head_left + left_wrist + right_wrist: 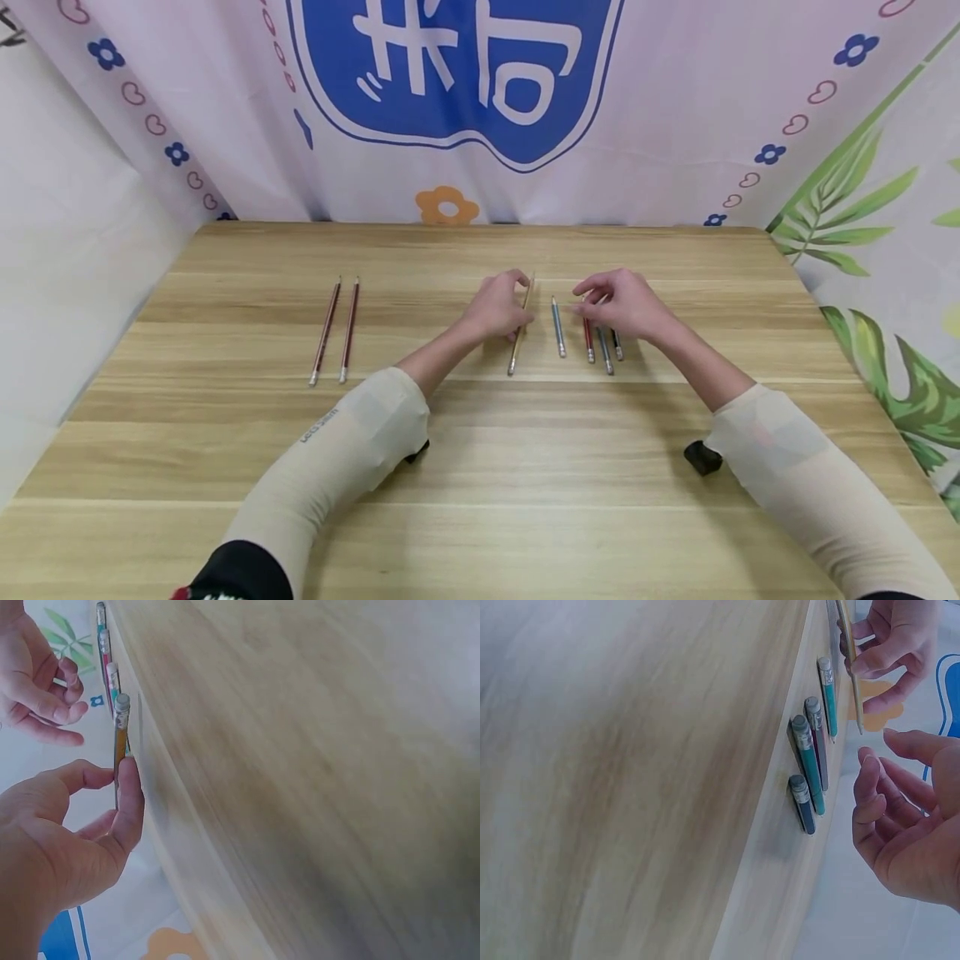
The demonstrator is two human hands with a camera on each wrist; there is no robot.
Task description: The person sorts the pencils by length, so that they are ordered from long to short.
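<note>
My left hand (497, 306) pinches a yellow pencil (521, 329) between thumb and fingers. The pencil's eraser end points toward me and its tip points away; in the right wrist view its shaft slants past the fingers. My right hand (621, 304) hovers over a small group of pencils, its fingers loosely bent and holding nothing. Under it lie a red pencil (589, 343), a blue pencil (605, 352) and a dark pencil (617, 346), their far ends partly hidden by the hand. Between the hands lies a short blue pencil (558, 327).
Two dark red pencils (326, 332) lie side by side on the left of the wooden table (480, 483), erasers toward me. A printed curtain (675, 125) hangs along the table's back edge. Black wrist-camera pieces (702, 457) show under the sleeves.
</note>
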